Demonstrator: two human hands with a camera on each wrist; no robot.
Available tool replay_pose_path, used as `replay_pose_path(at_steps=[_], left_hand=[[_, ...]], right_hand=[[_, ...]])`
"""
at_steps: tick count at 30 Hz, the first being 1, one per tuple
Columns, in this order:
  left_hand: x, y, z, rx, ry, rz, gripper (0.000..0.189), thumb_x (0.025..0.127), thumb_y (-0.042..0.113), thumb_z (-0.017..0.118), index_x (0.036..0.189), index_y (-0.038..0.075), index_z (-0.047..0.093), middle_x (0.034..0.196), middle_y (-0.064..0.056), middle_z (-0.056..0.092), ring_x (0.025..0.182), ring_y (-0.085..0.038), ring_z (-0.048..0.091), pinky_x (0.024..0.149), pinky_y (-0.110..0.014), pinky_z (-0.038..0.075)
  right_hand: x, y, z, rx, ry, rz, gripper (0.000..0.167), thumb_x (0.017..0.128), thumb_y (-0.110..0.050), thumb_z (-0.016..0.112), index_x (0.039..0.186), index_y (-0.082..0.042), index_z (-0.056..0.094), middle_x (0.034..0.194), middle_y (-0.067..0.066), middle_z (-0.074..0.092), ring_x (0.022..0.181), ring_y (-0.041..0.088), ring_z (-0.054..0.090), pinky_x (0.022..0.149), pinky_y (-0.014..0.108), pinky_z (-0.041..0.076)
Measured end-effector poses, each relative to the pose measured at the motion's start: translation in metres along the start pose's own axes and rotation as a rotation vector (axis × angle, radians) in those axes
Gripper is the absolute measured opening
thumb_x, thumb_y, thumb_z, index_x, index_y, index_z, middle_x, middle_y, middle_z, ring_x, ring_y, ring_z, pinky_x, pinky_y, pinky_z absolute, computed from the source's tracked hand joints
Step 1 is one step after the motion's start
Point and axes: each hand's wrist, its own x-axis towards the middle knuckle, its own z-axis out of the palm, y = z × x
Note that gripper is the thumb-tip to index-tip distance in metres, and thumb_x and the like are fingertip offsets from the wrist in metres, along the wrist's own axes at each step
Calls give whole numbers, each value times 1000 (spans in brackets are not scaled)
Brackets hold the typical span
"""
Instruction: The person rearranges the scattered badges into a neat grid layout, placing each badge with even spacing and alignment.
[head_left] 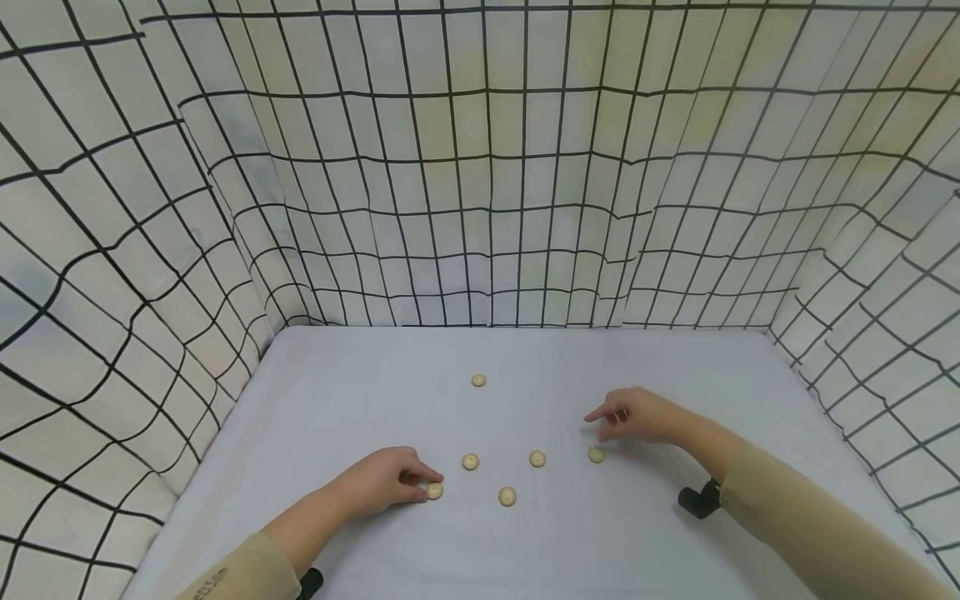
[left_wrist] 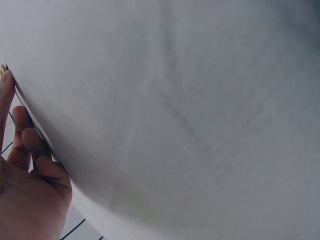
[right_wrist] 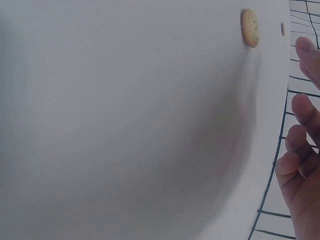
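Several round, pale wooden buttons lie on the white table. My left hand (head_left: pixel 388 482) has thumb and forefinger at the leftmost button (head_left: pixel 435 491), pinching its edge at table level. A sliver of that button (left_wrist: pixel 3 68) shows past the thumb in the left wrist view. Over the rightmost button (head_left: pixel 596 454) hovers my right hand (head_left: pixel 636 415), apart from it, fingers loosely bent and holding nothing. In the right wrist view, a button (right_wrist: pixel 250 28) with small holes lies on the cloth beside my right fingers (right_wrist: pixel 302 106).
Between the hands are a button (head_left: pixel 470 462), another button (head_left: pixel 537 459) and a nearer button (head_left: pixel 507 497). One more button (head_left: pixel 478 380) lies farther back. White cloth covers the table (head_left: pixel 360 375). Walls with a black grid (head_left: pixel 450 183) rise behind and at both sides.
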Motion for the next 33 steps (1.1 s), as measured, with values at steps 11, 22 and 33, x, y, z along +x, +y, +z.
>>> replay_pose_path(at_steps=[11,22,33], left_hand=[[-2,2,-2,-4,-4,10,25,87,26,77,112,27,77,82,13,56,75,-6,48,67,-26,41],[-2,4,-2,-21,-5,-3,25,87,26,77,112,26,77,82,13,56,75,-7,49,67,-26,42],[-1,1,-1,4,1,-14,24,87,27,77,111,28,77,82,14,56,75,-6,49,68,-26,42]], right_hand=[[-13,5,7,39,-1,-30,29,83,-29,81,111,-21,77,79,-10,58,74,10,51,65,26,45],[-15,7,19,-8,-45,-20,28,81,-31,82,109,-30,77,83,-13,59,79,9,52,70,26,47],[-14,4,23,-69,-37,-33,29,82,-28,82,111,-28,77,81,-15,56,78,7,51,70,25,46]])
